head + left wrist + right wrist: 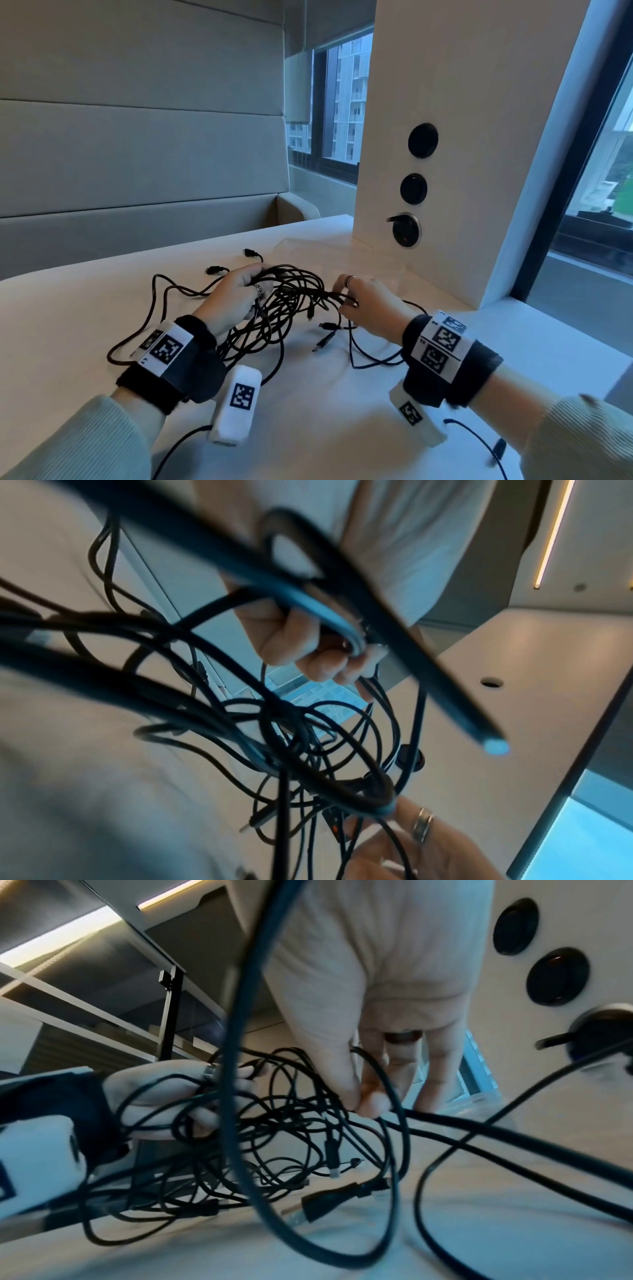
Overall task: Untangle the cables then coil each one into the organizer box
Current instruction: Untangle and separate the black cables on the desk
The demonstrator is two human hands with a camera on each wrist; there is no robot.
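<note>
A tangle of thin black cables (294,298) lies in the middle of the white table (85,308). My left hand (253,282) grips a bunch of strands at the tangle's left side; in the left wrist view its fingers (318,656) curl round several cables. My right hand (344,298) pinches a single strand at the tangle's right edge, thumb against finger (368,1104). Both hands hold their cables slightly above the table. Loose plug ends (323,342) hang and lie below the tangle. No organizer box is in view.
A white pillar (445,85) with round black sockets (423,140) stands on the table just behind my right hand; its lowest socket (406,230) has a plug in it. Two plug ends (251,254) lie behind the tangle. Another cable (479,442) trails at bottom right.
</note>
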